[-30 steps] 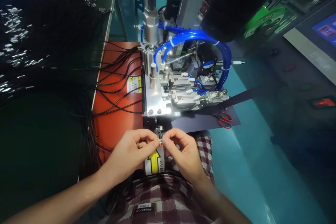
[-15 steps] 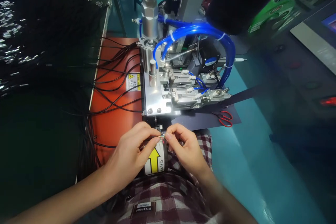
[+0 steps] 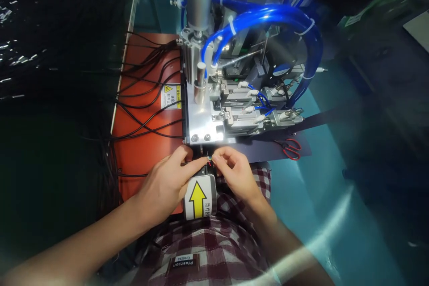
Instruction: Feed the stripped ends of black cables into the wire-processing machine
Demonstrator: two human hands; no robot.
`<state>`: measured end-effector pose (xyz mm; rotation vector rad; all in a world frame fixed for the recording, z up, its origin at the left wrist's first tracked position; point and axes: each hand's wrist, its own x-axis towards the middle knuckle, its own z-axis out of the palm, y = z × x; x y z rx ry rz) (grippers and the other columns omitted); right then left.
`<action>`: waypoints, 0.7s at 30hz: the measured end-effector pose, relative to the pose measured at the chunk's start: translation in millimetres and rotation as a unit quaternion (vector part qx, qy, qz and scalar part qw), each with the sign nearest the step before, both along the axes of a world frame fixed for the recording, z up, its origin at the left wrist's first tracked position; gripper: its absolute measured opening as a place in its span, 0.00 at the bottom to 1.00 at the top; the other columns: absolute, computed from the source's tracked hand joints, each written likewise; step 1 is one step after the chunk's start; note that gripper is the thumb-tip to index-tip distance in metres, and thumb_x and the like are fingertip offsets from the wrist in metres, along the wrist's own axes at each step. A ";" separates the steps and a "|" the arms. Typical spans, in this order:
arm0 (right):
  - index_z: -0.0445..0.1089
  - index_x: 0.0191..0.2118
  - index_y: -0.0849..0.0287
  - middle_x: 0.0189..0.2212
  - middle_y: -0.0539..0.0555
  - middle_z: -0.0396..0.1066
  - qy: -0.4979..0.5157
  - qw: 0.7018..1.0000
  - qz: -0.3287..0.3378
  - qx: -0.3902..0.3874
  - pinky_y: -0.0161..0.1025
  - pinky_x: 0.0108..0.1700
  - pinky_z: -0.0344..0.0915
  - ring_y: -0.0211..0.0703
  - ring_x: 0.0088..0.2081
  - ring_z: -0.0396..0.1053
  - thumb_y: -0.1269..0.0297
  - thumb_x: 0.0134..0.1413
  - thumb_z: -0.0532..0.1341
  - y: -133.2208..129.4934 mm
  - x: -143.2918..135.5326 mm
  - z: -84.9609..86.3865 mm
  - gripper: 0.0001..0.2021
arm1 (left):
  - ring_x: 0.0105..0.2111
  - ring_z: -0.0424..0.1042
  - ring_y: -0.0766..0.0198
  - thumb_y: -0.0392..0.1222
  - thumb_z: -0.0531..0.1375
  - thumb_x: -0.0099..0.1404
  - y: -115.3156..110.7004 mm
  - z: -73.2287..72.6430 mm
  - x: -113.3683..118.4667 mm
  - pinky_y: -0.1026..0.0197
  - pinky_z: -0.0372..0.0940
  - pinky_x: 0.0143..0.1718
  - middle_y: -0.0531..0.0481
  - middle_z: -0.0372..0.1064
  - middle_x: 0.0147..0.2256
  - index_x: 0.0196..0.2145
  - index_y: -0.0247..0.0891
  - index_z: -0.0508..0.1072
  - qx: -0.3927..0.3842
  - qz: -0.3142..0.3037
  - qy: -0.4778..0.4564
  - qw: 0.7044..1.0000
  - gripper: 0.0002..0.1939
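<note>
A tiny bundle of thin coloured wires, with red and green showing, is between my fingertips at the front edge of the metal machine. My left hand reaches in from the left. Its thumb tip presses at the left end of the wires, while its other fingers curl against the machine front, partly hidden. From the right, my right hand pinches the wires between thumb and index finger. Just below them is a white label with a yellow arrow. The wires' far ends are too small to make out.
Black cables cross an orange plate on the left. Blue air hoses arch above small pneumatic cylinders. Red-handled scissors lie on a dark sheet to the right. A checked cloth garment covers my lap.
Both hands have moved forward with the wires, from above the arrow label to the machine's front edge. The left fingers now curl against the machine. My view has shifted closer.
</note>
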<state>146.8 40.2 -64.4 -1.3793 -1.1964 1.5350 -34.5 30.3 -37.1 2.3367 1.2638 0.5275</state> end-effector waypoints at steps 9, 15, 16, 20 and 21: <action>0.64 0.28 0.60 0.22 0.46 0.60 -0.037 0.999 -0.001 0.030 0.34 0.26 0.55 0.35 0.23 0.56 0.63 0.55 0.58 0.0 -0.5 -0.2 0.08 | 0.32 0.68 0.57 0.31 0.49 0.65 -0.4 -4.0 0.8 0.57 0.67 0.29 0.41 0.62 0.36 0.49 0.34 0.72 0.039 0.002 0.032 0.999 0.18; 0.64 0.28 0.60 0.23 0.47 0.60 -0.052 0.996 -0.004 0.070 0.34 0.27 0.56 0.36 0.25 0.57 0.66 0.55 0.58 -1.5 -0.5 -3.0 0.06 | 0.31 0.68 0.57 0.30 0.49 0.65 0.2 -4.6 1.9 0.57 0.67 0.28 0.43 0.63 0.35 0.49 0.35 0.72 0.057 -0.004 0.028 0.998 0.19; 0.64 0.28 0.60 0.23 0.48 0.61 -0.048 0.995 -0.005 0.086 0.34 0.28 0.57 0.36 0.25 0.57 0.67 0.56 0.57 -2.0 -0.5 -5.0 0.06 | 0.31 0.68 0.57 0.30 0.49 0.64 0.3 -4.5 2.0 0.57 0.67 0.28 0.43 0.63 0.35 0.49 0.34 0.72 0.059 -0.004 0.030 0.998 0.19; 0.64 0.30 0.59 0.26 0.49 0.63 -0.045 0.987 -0.016 0.152 0.35 0.32 0.59 0.38 0.29 0.60 0.69 0.57 0.56 -4.9 -1.3 -13.8 0.05 | 0.30 0.68 0.57 0.30 0.49 0.64 0.0 -4.9 1.3 0.58 0.67 0.27 0.43 0.62 0.34 0.48 0.34 0.72 0.066 -0.004 0.040 0.997 0.18; 0.64 0.30 0.59 0.27 0.49 0.63 -0.048 0.985 -0.018 0.162 0.36 0.33 0.59 0.38 0.29 0.60 0.69 0.58 0.56 -5.5 -1.7 -15.3 0.05 | 0.30 0.68 0.57 0.30 0.50 0.64 -0.2 -5.2 0.9 0.58 0.67 0.27 0.43 0.62 0.34 0.48 0.35 0.72 0.069 -0.004 0.043 0.997 0.18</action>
